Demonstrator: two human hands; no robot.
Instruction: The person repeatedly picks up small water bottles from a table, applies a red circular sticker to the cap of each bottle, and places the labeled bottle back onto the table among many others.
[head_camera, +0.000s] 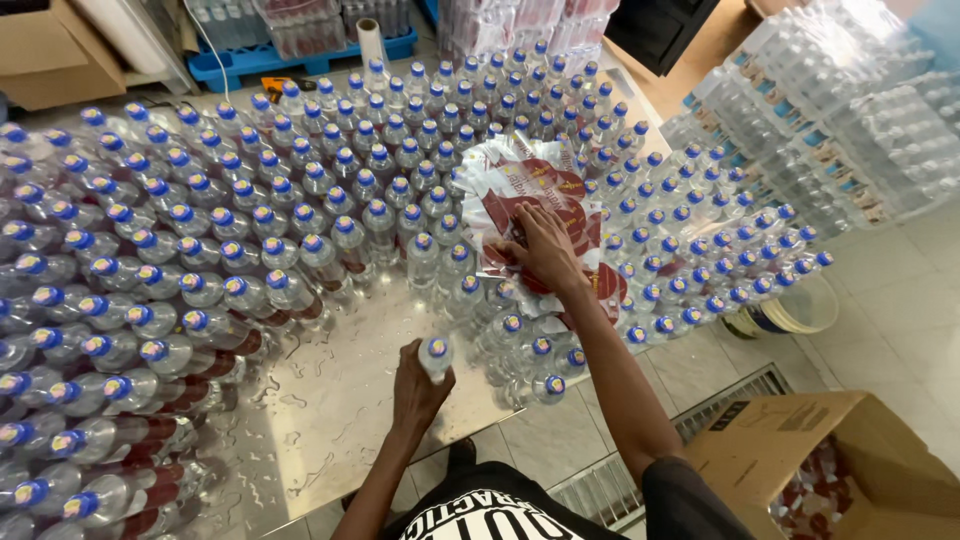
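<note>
My left hand (418, 385) grips a clear water bottle with a blue cap (436, 356), held upright above the wet metal table (330, 400). My right hand (545, 250) reaches forward and presses its fingers on a stack of red and clear plastic labels (535, 195) that lies on top of standing bottles. Several blue-capped bottles (300, 200) stand packed around both hands, and a few stand just right of the held one.
Shrink-wrapped packs of bottles (820, 120) are stacked at the right. An open cardboard box (830, 460) with red labels inside sits at lower right, beside a floor grate (700, 420). A bucket (800, 310) stands by the table. A blue pallet (290, 55) lies behind.
</note>
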